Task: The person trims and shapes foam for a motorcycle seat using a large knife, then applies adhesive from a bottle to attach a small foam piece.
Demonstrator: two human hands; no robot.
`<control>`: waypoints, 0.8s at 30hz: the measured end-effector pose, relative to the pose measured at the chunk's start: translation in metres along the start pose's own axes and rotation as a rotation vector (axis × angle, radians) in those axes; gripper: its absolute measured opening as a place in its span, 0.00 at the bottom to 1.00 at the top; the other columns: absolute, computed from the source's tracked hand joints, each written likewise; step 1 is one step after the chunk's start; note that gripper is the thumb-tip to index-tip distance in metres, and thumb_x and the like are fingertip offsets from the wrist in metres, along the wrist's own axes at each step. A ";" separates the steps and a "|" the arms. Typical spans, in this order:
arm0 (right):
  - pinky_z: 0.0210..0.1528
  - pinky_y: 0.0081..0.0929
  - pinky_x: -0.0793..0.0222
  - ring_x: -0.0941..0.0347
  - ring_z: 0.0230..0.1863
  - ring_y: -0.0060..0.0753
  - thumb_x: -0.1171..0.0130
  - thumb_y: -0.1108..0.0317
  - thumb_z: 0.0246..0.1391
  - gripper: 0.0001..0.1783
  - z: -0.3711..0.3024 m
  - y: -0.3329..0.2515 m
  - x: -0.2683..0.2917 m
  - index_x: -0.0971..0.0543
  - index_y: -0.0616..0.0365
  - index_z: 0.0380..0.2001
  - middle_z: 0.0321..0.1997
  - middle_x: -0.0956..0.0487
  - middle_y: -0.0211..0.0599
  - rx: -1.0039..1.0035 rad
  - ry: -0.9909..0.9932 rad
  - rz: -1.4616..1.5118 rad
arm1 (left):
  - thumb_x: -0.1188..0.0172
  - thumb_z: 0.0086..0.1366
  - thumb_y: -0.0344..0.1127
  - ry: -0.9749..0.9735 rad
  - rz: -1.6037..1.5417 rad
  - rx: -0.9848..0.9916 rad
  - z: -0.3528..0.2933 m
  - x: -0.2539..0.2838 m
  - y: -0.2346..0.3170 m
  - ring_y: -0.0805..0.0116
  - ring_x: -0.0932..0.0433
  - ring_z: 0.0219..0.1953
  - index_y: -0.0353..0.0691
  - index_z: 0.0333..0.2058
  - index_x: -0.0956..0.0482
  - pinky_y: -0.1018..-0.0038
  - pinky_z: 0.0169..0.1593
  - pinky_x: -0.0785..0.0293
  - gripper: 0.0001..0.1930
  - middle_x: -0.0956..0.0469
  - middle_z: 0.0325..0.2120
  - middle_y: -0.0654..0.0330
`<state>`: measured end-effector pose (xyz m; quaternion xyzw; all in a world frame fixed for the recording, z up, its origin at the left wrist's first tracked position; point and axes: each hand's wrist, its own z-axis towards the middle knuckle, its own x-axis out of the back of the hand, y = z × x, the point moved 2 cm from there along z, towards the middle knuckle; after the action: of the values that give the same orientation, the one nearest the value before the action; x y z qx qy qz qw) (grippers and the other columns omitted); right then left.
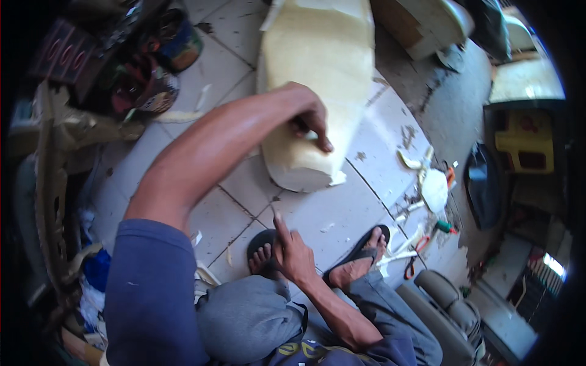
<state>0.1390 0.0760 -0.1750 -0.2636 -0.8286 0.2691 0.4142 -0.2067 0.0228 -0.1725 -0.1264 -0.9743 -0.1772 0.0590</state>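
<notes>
A long, pale yellow foam block (317, 55), shaped like a seat pad, lies on the tiled floor in front of me, its narrower end toward me. Reaching across from the left, my left hand (310, 116) is over the near part of the foam, fingers curled downward; what they grip, if anything, is hidden. My right hand (294, 255) is lower down, between my knees and above my sandalled feet. Its index finger points forward and the other fingers are folded in. A thin dark sliver shows at that fingertip, too small to name.
To the right lie foam offcuts (434, 190), red-handled scissors (421, 245) and a small green-ended tool (444, 227). Baskets (149, 85) stand at the far left beside a metal frame (52, 183). Another foam piece (436, 27) is at the far right, near a yellow plastic item (526, 141).
</notes>
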 end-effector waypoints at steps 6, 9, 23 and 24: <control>0.49 0.44 0.20 0.18 0.49 0.56 0.37 0.66 0.58 0.36 -0.164 0.061 0.049 0.34 0.58 0.69 0.53 0.19 0.54 -0.169 0.100 0.061 | 0.51 0.69 0.72 0.118 0.010 -0.097 -0.019 0.007 -0.009 0.68 0.26 0.13 0.39 0.15 0.19 0.68 0.18 0.33 0.41 0.25 0.11 0.61; 0.59 0.43 0.23 0.21 0.59 0.58 0.37 0.68 0.58 0.35 -0.227 0.070 0.060 0.34 0.62 0.68 0.59 0.21 0.59 -0.219 0.440 0.173 | 0.50 0.70 0.70 0.270 -0.005 -0.080 -0.026 -0.001 0.000 0.67 0.25 0.13 0.38 0.15 0.18 0.67 0.20 0.29 0.40 0.24 0.11 0.60; 0.41 0.45 0.26 0.23 0.38 0.55 0.50 0.59 0.72 0.35 -0.077 0.024 0.024 0.46 0.45 0.78 0.44 0.26 0.51 -0.353 0.683 0.371 | 0.43 0.66 0.43 1.681 0.171 -0.260 0.034 -0.111 0.078 0.51 0.36 0.68 0.40 0.54 0.23 0.51 0.68 0.42 0.20 0.31 0.61 0.49; 0.39 0.44 0.26 0.23 0.37 0.54 0.49 0.59 0.72 0.35 -0.081 0.027 0.025 0.46 0.45 0.78 0.43 0.26 0.50 -0.357 0.675 0.349 | 0.44 0.67 0.42 1.653 0.167 -0.259 0.036 -0.110 0.080 0.50 0.38 0.70 0.40 0.55 0.23 0.50 0.70 0.45 0.21 0.32 0.62 0.48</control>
<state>0.1992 0.1308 -0.1377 -0.5409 -0.6231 0.0858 0.5583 -0.0820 0.0838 -0.1975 -0.0334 -0.5767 -0.3180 0.7518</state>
